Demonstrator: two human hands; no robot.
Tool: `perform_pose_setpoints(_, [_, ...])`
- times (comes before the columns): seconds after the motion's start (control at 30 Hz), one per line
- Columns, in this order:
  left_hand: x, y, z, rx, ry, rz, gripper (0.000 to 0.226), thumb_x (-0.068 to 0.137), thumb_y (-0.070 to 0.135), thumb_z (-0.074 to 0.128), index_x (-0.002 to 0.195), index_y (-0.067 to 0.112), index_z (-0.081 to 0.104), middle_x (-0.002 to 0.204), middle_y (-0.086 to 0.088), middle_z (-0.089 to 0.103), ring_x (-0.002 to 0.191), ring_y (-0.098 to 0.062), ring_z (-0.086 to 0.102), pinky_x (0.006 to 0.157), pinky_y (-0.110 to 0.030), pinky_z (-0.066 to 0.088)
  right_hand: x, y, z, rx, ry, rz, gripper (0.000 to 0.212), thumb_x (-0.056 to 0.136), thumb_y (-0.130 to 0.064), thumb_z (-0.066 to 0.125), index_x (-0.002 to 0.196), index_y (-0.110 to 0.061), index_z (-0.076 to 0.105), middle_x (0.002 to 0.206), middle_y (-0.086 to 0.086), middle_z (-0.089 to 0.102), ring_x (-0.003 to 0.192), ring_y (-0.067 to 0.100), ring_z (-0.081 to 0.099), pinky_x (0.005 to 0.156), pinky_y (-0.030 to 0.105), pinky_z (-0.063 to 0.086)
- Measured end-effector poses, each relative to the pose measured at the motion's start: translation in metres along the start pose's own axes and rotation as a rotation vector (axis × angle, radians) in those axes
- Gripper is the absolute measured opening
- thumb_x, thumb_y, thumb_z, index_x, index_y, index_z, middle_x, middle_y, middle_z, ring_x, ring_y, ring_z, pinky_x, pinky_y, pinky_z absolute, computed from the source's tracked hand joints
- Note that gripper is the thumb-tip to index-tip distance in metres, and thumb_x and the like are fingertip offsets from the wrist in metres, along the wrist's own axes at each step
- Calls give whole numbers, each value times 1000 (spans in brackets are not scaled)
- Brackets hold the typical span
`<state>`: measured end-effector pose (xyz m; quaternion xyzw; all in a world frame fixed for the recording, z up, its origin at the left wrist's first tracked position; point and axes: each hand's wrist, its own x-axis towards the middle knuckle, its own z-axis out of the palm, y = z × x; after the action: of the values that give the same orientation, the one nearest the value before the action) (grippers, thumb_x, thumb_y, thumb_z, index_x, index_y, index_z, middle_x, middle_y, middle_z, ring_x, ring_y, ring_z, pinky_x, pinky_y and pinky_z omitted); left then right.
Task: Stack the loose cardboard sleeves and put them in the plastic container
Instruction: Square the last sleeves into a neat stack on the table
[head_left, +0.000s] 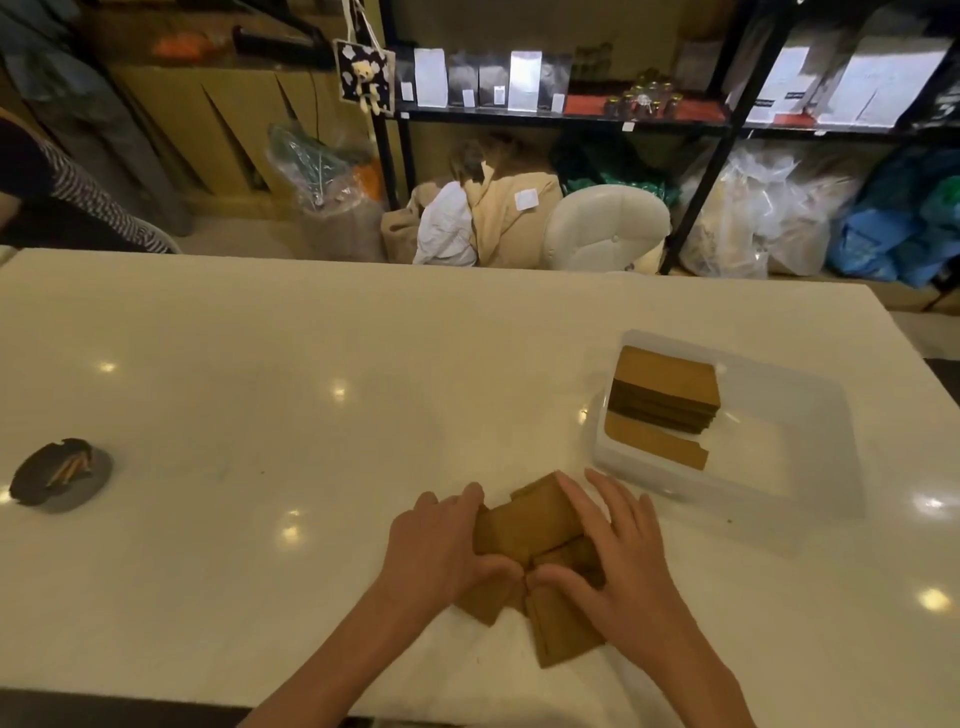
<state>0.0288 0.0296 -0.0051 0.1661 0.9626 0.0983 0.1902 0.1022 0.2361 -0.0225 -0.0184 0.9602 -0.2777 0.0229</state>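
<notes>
Several loose brown cardboard sleeves (524, 530) lie fanned in an untidy pile on the white table near its front edge. My left hand (441, 545) presses on the pile's left side, fingers curled around the sleeves' edge. My right hand (618, 551) lies flat on the right side, fingers spread, thumb on the cardboard. A clear plastic container (769, 467) stands to the right and farther back. Inside it a stack of sleeves (667, 389) leans against its left wall, with one sleeve flat below the stack.
The white table (260, 389) carries a dark dish (60, 475) with small sticks at the far left. A person's striped sleeve (78, 202) shows at the back left. Beyond the table stand a white chair (608, 228), bags and black shelving.
</notes>
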Motion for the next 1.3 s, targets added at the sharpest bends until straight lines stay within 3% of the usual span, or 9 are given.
perform_pose_setpoints(0.13, [7, 4, 4, -75, -8, -80, 73, 68, 92, 43, 101, 27, 41, 87, 7, 61, 74, -14, 54, 65, -32, 43, -24, 16, 26, 12, 458, 306, 47, 100, -45, 33, 138, -24, 50, 144, 4, 50, 137, 28, 37, 116, 54, 28])
perform_pose_setpoints(0.3, [10, 26, 17, -310, -46, 21, 46, 94, 65, 42, 99, 20, 51, 87, 5, 61, 75, -14, 57, 72, -34, 50, -10, -7, 47, -121, 401, 556, 54, 100, -39, 20, 132, -16, 58, 141, 17, 50, 134, 38, 37, 116, 60, 19])
perform_pose_setpoints(0.43, [17, 27, 3, -611, -219, -31, 63, 69, 78, 60, 115, 35, 60, 110, 10, 63, 96, -12, 62, 86, -32, 54, 4, -25, 48, -73, 465, 603, 50, 99, -39, 22, 121, -21, 63, 122, 6, 60, 121, 27, 50, 116, 59, 19])
perform_pose_setpoints(0.53, [13, 11, 1, -620, -395, 43, 95, 48, 75, 75, 133, 48, 42, 118, 17, 51, 103, -8, 56, 82, -25, 50, 7, -32, 50, -13, 522, 579, 45, 99, -37, 25, 117, -23, 64, 112, 0, 64, 110, 23, 54, 112, 53, 30])
perform_pose_setpoints(0.67, [4, 4, 11, -718, -389, 29, 75, 64, 45, 89, 121, 49, 41, 110, 21, 50, 92, 0, 54, 68, -15, 47, 8, -35, 48, 202, 566, 465, 37, 101, -36, 33, 117, -26, 65, 114, -4, 63, 110, 18, 52, 103, 41, 39])
perform_pose_setpoints(0.77, [-1, 1, 6, -750, -176, 52, 45, 69, 43, 85, 100, 48, 53, 99, 27, 58, 87, 2, 58, 65, -12, 47, 11, -32, 28, 503, 501, 299, 25, 100, -34, 53, 124, -38, 58, 123, -9, 52, 118, -1, 40, 104, 31, 41])
perform_pose_setpoints(0.9, [-4, -14, -24, -684, 189, 261, 36, 71, 52, 71, 104, 53, 57, 98, 27, 64, 89, 3, 62, 68, -11, 50, 17, -28, -15, 598, 390, 78, 56, 90, -46, 63, 141, -52, 39, 140, -27, 33, 132, -8, 33, 102, 6, 38])
perform_pose_setpoints(1.1, [-2, -23, -12, -656, 62, 345, 62, 82, 39, 77, 126, 64, 39, 124, 34, 54, 114, 6, 54, 94, -13, 46, 1, -8, 2, 588, 236, 14, 79, 88, -23, 73, 144, -55, 29, 143, -29, 28, 135, -5, 33, 108, 19, 40])
perform_pose_setpoints(1.3, [-4, -34, -10, -479, 76, 361, 62, 81, 56, 67, 132, 69, 33, 125, 47, 49, 111, 18, 52, 93, -7, 43, -18, 18, 21, 739, 250, 139, 78, 83, -12, 77, 134, -53, 37, 136, -28, 38, 129, 2, 43, 103, 48, 50])
